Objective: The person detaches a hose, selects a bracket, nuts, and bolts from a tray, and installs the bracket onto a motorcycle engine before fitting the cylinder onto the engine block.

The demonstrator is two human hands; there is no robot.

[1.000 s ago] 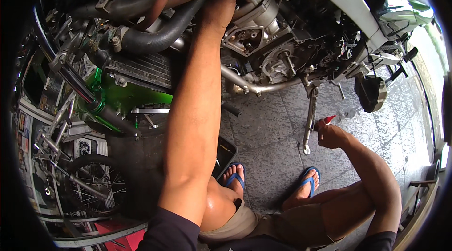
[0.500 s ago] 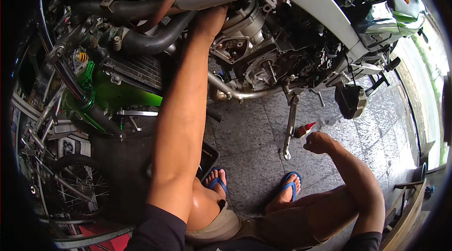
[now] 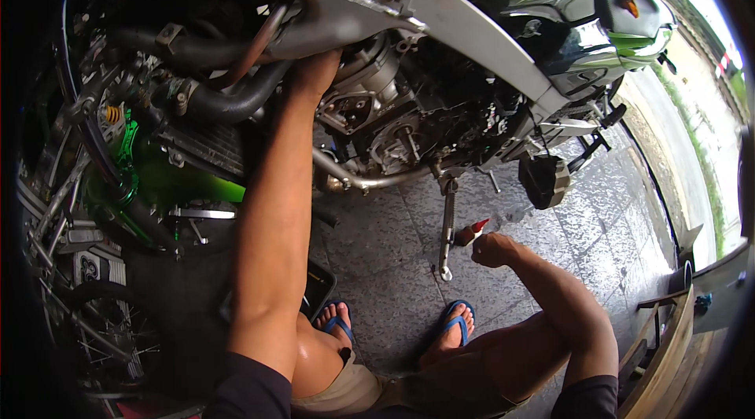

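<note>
My left hand (image 3: 314, 73) reaches into the motorcycle beside a black hose (image 3: 228, 106) and the engine (image 3: 355, 111), under the grey frame (image 3: 472, 30); its fingers are hidden. My right hand (image 3: 495, 251) is closed in a loose fist low over the tiled floor, my forearm near my right knee. Just beyond its knuckles is a small red-capped bottle (image 3: 466, 236), beside the side stand (image 3: 447, 222); I cannot make out what, if anything, the fist holds.
A green fender (image 3: 197, 183), radiator (image 3: 203, 141) and bicycle wheel (image 3: 94, 325) are at the left. A black tray (image 3: 318, 285) lies by my left foot. A dark part (image 3: 543, 181) hangs at the bike's right. A wooden bench (image 3: 661, 356) stands lower right; a doorway opens outdoors beyond.
My view has shifted, so the engine and both hands appear lower and further left, with more bodywork and outdoor ground showing. My left hand stays in the engine; my right stays closed near the bottle.
</note>
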